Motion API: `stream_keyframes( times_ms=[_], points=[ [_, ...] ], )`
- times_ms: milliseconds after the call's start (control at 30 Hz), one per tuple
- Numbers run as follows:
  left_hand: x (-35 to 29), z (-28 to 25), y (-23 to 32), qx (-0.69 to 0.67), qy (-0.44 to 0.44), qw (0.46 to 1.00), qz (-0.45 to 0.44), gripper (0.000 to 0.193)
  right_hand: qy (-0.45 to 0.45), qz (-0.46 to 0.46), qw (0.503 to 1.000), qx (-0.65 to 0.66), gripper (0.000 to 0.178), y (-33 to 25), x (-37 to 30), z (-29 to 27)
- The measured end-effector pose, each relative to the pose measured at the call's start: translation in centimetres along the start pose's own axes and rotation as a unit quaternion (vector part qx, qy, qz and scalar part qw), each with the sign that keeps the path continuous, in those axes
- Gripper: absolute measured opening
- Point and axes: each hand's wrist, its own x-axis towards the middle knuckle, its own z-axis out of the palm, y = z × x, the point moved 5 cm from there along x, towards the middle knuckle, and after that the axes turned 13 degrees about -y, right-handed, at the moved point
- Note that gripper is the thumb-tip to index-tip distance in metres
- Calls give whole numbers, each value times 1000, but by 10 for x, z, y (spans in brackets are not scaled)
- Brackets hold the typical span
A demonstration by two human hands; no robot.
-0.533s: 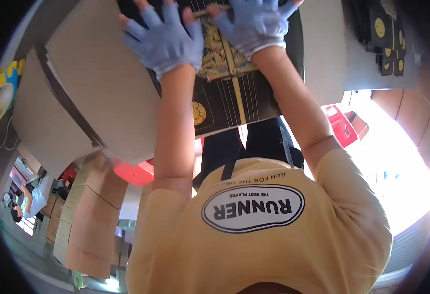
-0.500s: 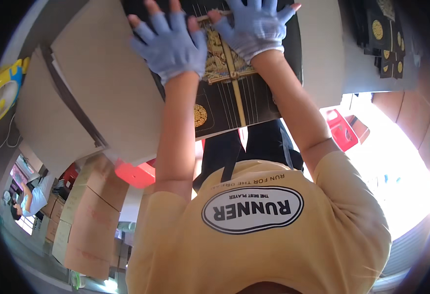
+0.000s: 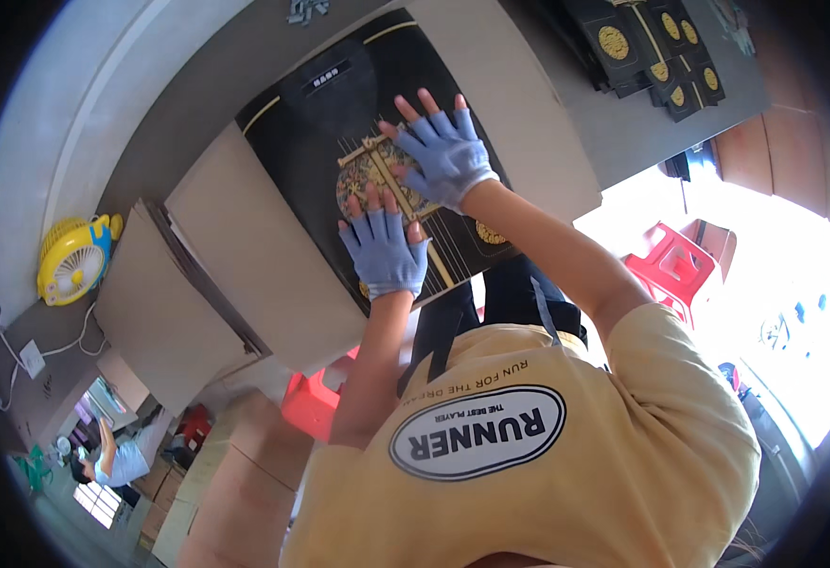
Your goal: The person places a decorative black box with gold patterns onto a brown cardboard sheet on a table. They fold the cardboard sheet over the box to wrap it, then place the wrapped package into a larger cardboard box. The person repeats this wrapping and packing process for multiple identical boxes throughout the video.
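Observation:
A large black printed sheet or panel (image 3: 306,133) with gold lines, gold medallions and a colourful patterned middle lies on a beige board (image 3: 264,237). Both hands wear light blue fingerless gloves. My left hand (image 3: 384,248) rests palm down near the panel's near edge, fingers spread and partly over the pattern. Farther up and to the right, my right hand (image 3: 445,156) lies flat across the pattern's right side with its fingers apart. Neither hand grips anything. The hands hide parts of the pattern and of a medallion at the near left corner.
Smaller black-and-gold printed pieces (image 3: 628,76) are piled at the far right. Another beige board (image 3: 164,303) lies to the left, near a yellow fan (image 3: 74,270). Red stools (image 3: 671,265) stand below the table. Cardboard boxes (image 3: 245,483) and another person (image 3: 126,461) are at lower left.
The view has tilted and now takes in more of the panel's far end. My left hand has drawn back toward the near edge; my right hand stays spread farther up the panel.

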Motion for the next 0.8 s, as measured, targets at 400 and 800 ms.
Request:
stream_keyframes(
  times_ms=[400,800],
  points=[
    [0,-9,2,-15,-31,999,5,58,98,-90,978,-161,32,80,199,-73],
    [1,-9,-1,-2,42,999,6,56,-8,-392,909,-142,54,27,-4,9]
  ],
)
